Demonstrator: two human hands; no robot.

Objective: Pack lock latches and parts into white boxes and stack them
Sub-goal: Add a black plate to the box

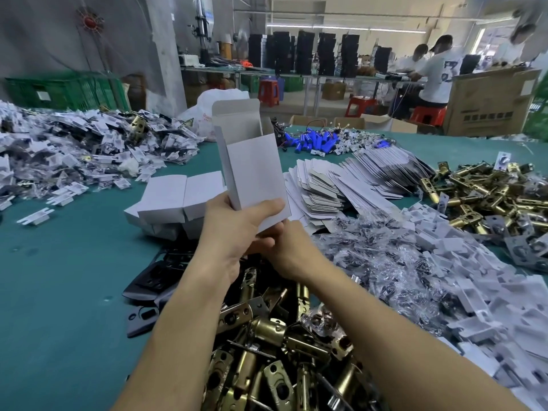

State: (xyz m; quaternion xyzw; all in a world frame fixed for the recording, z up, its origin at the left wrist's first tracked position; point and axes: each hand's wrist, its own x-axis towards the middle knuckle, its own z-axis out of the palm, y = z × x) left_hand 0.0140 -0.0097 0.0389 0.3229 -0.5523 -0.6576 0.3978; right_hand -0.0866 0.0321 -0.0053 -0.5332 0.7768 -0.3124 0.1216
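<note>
I hold a white cardboard box point(252, 161) upright above the green table point(74, 262), its top flap standing open. My left hand point(237, 226) grips the box's lower end, thumb across the front face. My right hand point(292, 247) is at the bottom end of the box, fingers tucked under it and partly hidden behind my left hand. Below my arms lies a heap of brass lock latches point(281, 351). Packed white boxes point(178, 200) are stacked just left of the held box.
Flat unfolded box blanks point(341, 185) fan out to the right. Bagged screws point(385, 262) and white plastic parts point(489, 292) cover the right side, more brass latches point(489, 197) beyond. A pile of bagged parts point(74, 149) fills the far left. Black plates point(154, 280) lie near my left forearm.
</note>
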